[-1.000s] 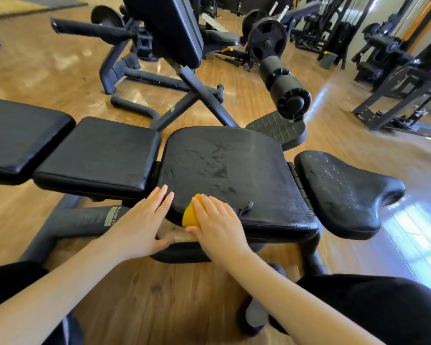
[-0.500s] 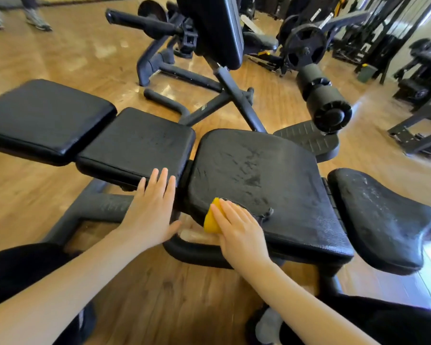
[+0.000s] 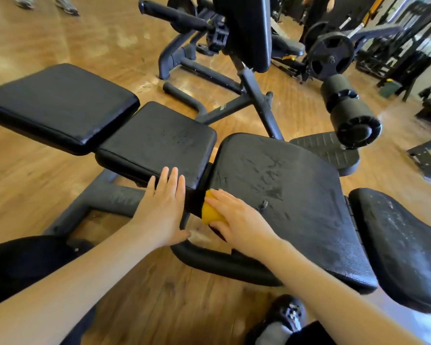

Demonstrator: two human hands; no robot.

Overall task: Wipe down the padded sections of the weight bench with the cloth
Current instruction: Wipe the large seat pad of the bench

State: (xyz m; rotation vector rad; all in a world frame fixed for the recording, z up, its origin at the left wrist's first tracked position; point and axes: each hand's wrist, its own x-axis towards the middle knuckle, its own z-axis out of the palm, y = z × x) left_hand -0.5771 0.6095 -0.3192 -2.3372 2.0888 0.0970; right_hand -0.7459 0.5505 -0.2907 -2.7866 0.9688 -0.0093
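Observation:
The black weight bench runs left to right in padded sections: a far left pad (image 3: 57, 105), a middle pad (image 3: 157, 143), a large pad (image 3: 284, 195) with wet streaks, and a right seat pad (image 3: 398, 240). My right hand (image 3: 239, 220) presses a yellow cloth (image 3: 209, 212) against the near left edge of the large pad, fingers laid over it. Only part of the cloth shows. My left hand (image 3: 164, 207) lies flat with straight fingers on the near edge of the middle pad, beside the gap between pads.
The bench's grey frame tubes (image 3: 110, 197) run below the pads on the wooden floor. Behind stands another machine with an upright black pad (image 3: 246, 28), a foam roller (image 3: 351, 115) and a weight plate (image 3: 330, 56). My shoe (image 3: 284, 317) is near the bench foot. Another person's feet (image 3: 47, 3) are far left.
The view has shifted left along the bench. My right hand slid the cloth left to the large pad's left edge. My left hand stays flat on the middle pad.

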